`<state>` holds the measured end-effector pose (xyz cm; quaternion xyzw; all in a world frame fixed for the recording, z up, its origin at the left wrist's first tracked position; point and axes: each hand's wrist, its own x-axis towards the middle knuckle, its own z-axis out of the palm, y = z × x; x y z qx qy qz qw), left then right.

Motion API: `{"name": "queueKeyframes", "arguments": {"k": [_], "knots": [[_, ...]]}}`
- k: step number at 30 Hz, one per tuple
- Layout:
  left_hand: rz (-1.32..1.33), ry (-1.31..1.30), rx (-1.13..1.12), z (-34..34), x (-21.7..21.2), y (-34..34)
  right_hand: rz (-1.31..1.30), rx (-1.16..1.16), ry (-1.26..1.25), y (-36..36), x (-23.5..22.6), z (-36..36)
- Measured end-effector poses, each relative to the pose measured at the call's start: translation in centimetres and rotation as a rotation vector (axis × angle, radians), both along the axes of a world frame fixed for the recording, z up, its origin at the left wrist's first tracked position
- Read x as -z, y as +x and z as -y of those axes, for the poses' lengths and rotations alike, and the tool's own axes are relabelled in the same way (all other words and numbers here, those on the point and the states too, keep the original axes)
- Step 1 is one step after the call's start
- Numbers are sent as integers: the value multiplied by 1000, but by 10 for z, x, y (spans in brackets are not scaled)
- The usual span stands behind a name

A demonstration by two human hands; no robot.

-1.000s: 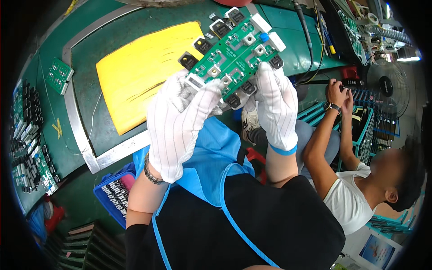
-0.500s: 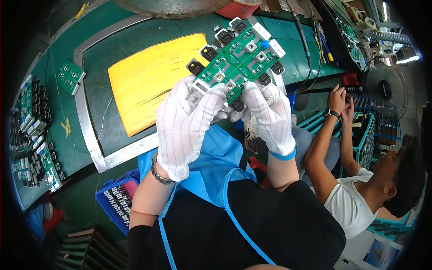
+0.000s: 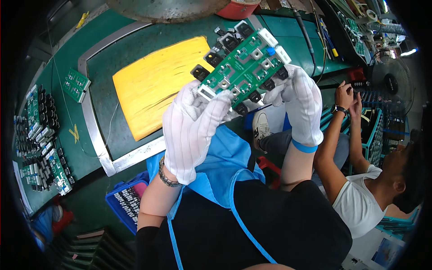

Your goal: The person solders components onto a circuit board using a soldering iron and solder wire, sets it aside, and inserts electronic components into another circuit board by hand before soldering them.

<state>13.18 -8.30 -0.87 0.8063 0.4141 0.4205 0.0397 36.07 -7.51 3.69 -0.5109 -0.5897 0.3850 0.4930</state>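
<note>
A green circuit board (image 3: 245, 70) is held up over the near edge of the bench. Black sockets line both of its long sides, and white connectors and a small blue part stand at its far right end. My gloved left hand (image 3: 193, 128) is closed on the near left end, thumb on top and fingers underneath. My gloved right hand (image 3: 303, 101) is at the right side, its fingers curled against the black sockets there; part of their grip is hidden. Below the board's far left side lies a yellow pad (image 3: 155, 83) on the bench.
A metal frame (image 3: 96, 121) borders the work area. At left are a loose circuit board (image 3: 75, 85) and stacked boards (image 3: 42, 119). A blue bin (image 3: 118, 203) of small parts stands below. A soldering iron (image 3: 303, 33) hangs at far right. Another person's hands (image 3: 348, 101) work at right.
My right hand has moved from the board's near edge to the right and up along its side. The left hand keeps its hold. The whole view has shifted slightly.
</note>
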Motion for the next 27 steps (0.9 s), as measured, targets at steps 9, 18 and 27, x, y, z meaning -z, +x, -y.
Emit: {"name": "queueKeyframes", "arguments": {"k": [9, 18, 27], "knots": [[252, -383, 64, 4, -1, 9, 294, 7, 84, 5, 4, 1], [747, -869, 55, -9, -9, 15, -71, 33, -159, 7, 4, -8], [681, -534, 61, 1, -16, 23, -288, 180, -158, -17, 16, -7]]}}
